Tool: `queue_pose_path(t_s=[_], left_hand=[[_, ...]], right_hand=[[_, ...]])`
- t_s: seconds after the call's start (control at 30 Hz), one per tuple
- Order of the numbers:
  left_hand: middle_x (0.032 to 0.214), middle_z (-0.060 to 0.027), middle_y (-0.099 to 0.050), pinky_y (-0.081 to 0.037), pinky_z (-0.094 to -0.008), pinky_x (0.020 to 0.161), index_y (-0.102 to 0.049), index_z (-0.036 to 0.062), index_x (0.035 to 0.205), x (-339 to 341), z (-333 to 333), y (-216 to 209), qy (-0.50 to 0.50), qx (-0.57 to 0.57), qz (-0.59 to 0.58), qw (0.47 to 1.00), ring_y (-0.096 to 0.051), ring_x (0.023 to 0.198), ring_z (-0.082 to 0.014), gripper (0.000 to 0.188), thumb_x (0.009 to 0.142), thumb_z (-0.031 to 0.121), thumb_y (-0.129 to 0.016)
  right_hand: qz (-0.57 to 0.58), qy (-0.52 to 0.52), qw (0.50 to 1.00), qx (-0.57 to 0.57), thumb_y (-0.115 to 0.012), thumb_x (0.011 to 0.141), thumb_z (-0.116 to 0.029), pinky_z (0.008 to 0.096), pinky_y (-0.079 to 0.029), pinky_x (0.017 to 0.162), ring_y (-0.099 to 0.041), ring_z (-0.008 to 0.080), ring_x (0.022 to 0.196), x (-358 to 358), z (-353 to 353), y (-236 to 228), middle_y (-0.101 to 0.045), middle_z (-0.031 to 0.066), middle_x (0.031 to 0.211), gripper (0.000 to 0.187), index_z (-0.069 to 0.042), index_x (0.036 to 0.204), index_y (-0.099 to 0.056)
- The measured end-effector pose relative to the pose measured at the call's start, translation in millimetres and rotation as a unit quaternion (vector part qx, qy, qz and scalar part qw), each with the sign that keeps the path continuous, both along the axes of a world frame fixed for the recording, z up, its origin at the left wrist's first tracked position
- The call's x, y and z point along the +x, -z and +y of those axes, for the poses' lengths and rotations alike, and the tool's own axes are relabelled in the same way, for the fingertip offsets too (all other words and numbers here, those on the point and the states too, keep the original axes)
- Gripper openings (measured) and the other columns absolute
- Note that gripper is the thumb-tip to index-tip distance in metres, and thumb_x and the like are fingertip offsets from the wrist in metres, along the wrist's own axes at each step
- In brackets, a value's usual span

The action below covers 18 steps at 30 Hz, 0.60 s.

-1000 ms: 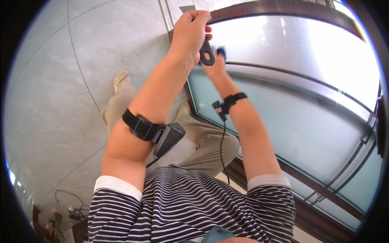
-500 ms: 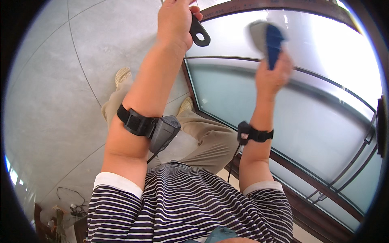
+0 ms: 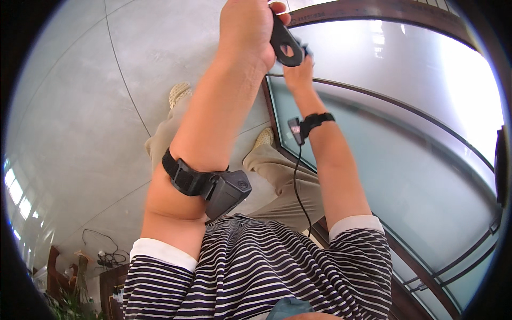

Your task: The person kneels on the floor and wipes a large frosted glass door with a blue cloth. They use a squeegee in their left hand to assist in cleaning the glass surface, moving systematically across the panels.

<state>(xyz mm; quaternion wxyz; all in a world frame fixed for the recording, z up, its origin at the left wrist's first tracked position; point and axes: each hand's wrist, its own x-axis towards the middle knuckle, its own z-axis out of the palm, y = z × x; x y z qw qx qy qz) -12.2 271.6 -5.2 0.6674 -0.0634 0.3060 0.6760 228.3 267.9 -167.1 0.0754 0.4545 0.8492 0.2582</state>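
Grey tiled floor point(image 3: 80, 106) at left, seen from above; a beige shoe point(image 3: 179, 93) stands on it. Left hand point(image 3: 246, 29) raised, fingers wrapped tight around the black handle point(image 3: 284, 41) of a tool with a hole in its end; a black strap with a small box point(image 3: 209, 183) sits on that forearm. Right hand point(image 3: 298, 72) just beside and below the handle, against the frosted glass panel point(image 3: 416, 133); its grip cannot be told. Dark wooden frame point(image 3: 362, 10) borders the glass.

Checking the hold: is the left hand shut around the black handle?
Shut: the left hand is fisted around the black handle, whose looped end sticks out.
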Motion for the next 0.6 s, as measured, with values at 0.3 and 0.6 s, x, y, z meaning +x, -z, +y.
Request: queue_pose_path(t_s=[0.3,0.6], left_hand=[[0.093,-0.0055,-0.057,-0.047,-0.0256,0.059,-0.054,0.0035,0.098,-2,-2,-4,0.0,0.016,0.002,1.0,-0.053,0.071,-0.0115,0.015,0.093,0.017,-0.059],[0.09,-0.005,-0.059,-0.048,-0.0257,0.058,-0.056,0.0059,0.099,-1,1,2,-0.024,0.007,-0.004,1.0,-0.053,0.07,-0.0123,0.013,0.091,0.016,-0.061]], right_hand=[[0.146,0.449,0.665,-0.579,-0.065,0.074,-0.012,0.0444,-0.047,0.096,-0.058,0.0335,0.113,84,-201,80,-0.059,0.0153,0.127,0.046,-0.008,0.119,-0.064],[0.1,-0.018,0.99,0.096,-0.062,0.079,-0.008,0.0395,-0.048,0.081,-0.057,0.0278,0.099,-27,-41,-112,-0.059,0.0056,0.114,0.037,-0.018,0.113,-0.066]])
